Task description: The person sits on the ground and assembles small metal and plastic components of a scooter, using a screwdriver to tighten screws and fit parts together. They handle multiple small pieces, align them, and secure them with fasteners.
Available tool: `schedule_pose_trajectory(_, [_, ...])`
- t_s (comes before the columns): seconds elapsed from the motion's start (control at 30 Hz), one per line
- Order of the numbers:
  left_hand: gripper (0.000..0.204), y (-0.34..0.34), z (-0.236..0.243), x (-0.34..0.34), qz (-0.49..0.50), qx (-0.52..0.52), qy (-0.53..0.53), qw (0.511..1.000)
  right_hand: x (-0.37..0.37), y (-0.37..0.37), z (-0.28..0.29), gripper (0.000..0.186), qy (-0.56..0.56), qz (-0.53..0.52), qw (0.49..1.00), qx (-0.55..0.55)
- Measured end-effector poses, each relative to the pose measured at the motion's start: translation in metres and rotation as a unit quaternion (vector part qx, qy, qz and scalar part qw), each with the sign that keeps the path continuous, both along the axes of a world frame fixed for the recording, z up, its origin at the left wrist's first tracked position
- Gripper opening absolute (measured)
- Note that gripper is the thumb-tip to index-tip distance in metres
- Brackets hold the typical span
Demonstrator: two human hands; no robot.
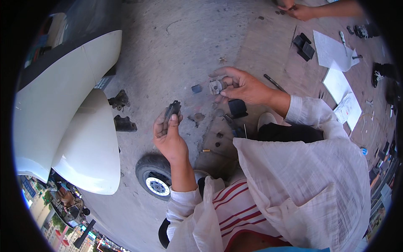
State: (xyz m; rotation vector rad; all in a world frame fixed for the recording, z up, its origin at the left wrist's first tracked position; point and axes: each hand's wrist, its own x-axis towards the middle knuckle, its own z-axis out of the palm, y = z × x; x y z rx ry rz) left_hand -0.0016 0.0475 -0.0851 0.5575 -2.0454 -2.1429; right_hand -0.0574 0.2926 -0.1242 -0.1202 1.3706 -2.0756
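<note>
My left hand (171,140) is closed round a small dark, flat part (173,110) with a notched upper end, the thumb pressed on its face. Further right and higher, my right hand (249,89) pinches a small grey metal block (216,87) between thumb and fingers; what the part is I cannot tell. The two pieces are apart, both held above the concrete ground. Between them lies a small dark blue square piece (196,88). Below my right hand is a black square piece (237,108). An irregular dark piece (196,118) rests right of my left hand.
A small wheel with a black tyre (145,178) lies near my left forearm. White curved panels (90,143) fill the left, beside dark metal brackets (125,124). Another person's hands (300,11) work at the far right. White sheets (336,52) and a black pen (274,83) lie on the right.
</note>
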Motion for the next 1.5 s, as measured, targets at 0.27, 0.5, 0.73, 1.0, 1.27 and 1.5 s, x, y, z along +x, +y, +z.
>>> schedule_pose_trajectory(0.27, [0.021, 0.009, 0.001, 0.004, -0.001, 0.022, -0.022, 1.000, 0.004, -0.005, -0.012, 0.031, -0.035, -0.018, 0.999, -0.007])
schedule_pose_trajectory(0.5, [0.022, 0.010, -0.004, 0.005, -0.017, 0.015, -0.027, 0.999, 0.003, -0.004, -0.018, 0.027, -0.153, -0.051, 0.987, 0.019])
schedule_pose_trajectory(0.73, [0.021, 0.012, -0.004, 0.006, -0.017, 0.014, -0.048, 0.999, 0.005, 0.004, -0.068, 0.031, -0.215, -0.157, 0.963, -0.040])
schedule_pose_trajectory(1.0, [0.020, 0.013, -0.005, 0.005, -0.020, 0.022, -0.039, 0.999, 0.001, 0.016, -0.084, 0.034, -0.250, -0.187, 0.947, -0.073])
schedule_pose_trajectory(1.27, [0.022, 0.013, -0.006, 0.007, -0.023, 0.030, -0.041, 0.998, 0.002, 0.017, -0.090, 0.033, -0.250, -0.190, 0.943, -0.114])
schedule_pose_trajectory(1.5, [0.022, 0.011, -0.005, 0.007, -0.020, 0.025, -0.047, 0.998, 0.002, 0.017, -0.087, 0.031, -0.218, -0.177, 0.953, -0.115])
